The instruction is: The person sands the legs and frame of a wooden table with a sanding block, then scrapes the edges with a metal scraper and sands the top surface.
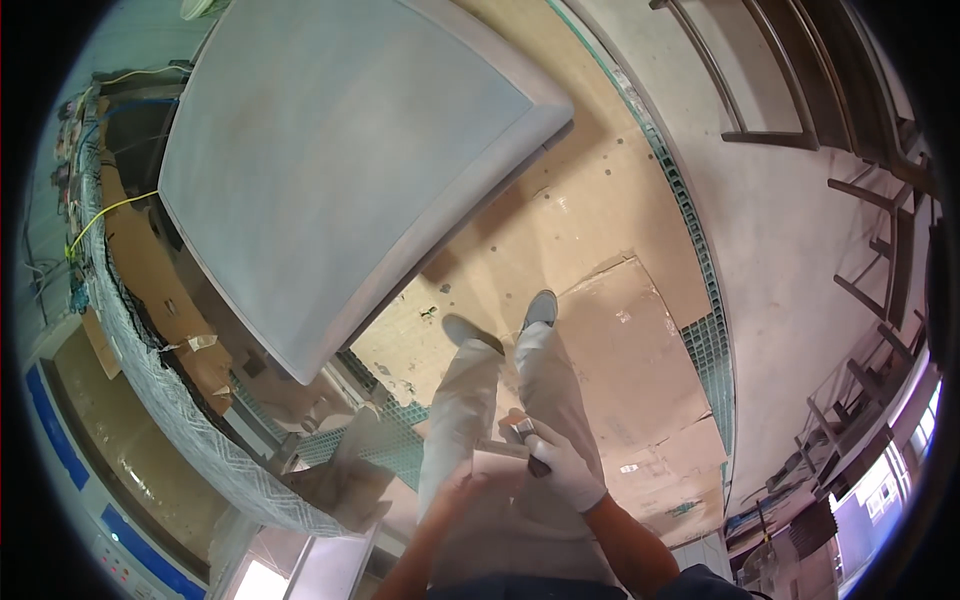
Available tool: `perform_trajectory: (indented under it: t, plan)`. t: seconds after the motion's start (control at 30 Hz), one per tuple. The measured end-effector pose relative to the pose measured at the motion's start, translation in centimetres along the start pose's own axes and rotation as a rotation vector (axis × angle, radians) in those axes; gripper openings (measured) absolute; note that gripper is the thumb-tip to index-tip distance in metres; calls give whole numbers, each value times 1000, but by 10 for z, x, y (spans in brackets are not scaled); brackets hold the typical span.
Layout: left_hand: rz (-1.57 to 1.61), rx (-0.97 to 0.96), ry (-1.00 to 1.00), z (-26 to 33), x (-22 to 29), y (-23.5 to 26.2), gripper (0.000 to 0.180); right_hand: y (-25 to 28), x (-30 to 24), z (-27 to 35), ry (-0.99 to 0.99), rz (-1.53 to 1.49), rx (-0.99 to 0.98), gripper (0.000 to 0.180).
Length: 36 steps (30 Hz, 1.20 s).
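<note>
My right hand (566, 472), in a white glove, is closed around a brush (539, 466). The brush has a dark handle, a metal ferrule and brownish bristles pointing away from me. Close beside it, my left hand (466, 482) grips a pale, flat-sided piece (499, 462) whose kind I cannot make out. The brush end lies against or just over the edge of that piece; which of the two cannot be seen. Both hands are in front of my legs, at the lower middle. A large smooth grey panel (350, 160) with a bevelled rim fills the upper left, beyond my hands.
Cardboard sheets (625, 330) cover the floor under my feet, over green grating (708, 355). Left stands a curved, plastic-wrapped edge (160, 375) with brown cardboard inside and a yellow cord (115, 207). Dark metal racks (770, 138) line the right wall.
</note>
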<state>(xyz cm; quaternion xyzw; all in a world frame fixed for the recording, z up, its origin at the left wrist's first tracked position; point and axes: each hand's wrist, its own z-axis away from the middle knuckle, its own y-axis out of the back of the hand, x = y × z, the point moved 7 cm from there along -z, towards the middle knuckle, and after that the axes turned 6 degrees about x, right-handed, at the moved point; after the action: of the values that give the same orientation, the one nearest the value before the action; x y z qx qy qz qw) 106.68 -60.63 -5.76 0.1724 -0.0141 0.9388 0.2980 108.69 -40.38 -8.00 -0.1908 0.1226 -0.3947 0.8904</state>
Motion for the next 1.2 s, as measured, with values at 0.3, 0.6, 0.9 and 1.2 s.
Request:
perform_trajectory:
  t: [0.3,0.6,0.9,1.2]
  plan:
    - [-11,-289,81,-2,95,-38,42,26,19,-9,32,-2,21,40]
    - [148,-89,-230,29,35,28,33,-103,-51,11,844,917,-456,20]
    - [248,1098,-230,119,-17,249,35,-43,-17,-57,27,602,90,27]
    - [349,1453,-550,107,-23,551,46,-122,-92,-59,345,941,466,25]
